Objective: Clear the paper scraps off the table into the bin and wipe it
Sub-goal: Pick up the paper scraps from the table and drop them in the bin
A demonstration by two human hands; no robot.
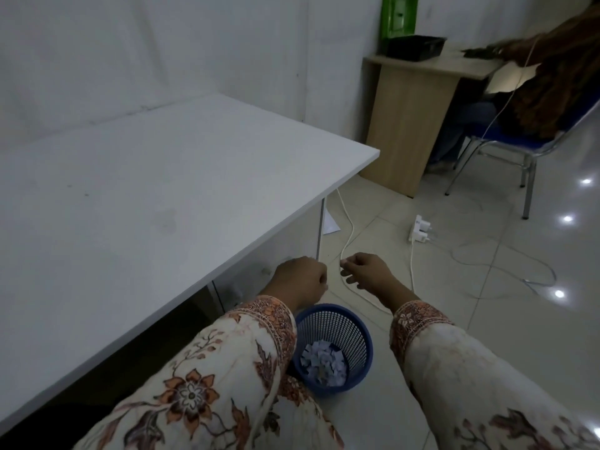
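Scraps [323,362] fill blue bin [334,323]; nothing readable.

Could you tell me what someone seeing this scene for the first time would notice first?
Most likely the two hands, left hand and right hand, in floral sleeves, held loosely curled beyond the table's near edge, above the floor. Just below them stands a blue mesh bin on the tiles, with white paper scraps piled at its bottom. To the left, the white table shows only faint smudges.
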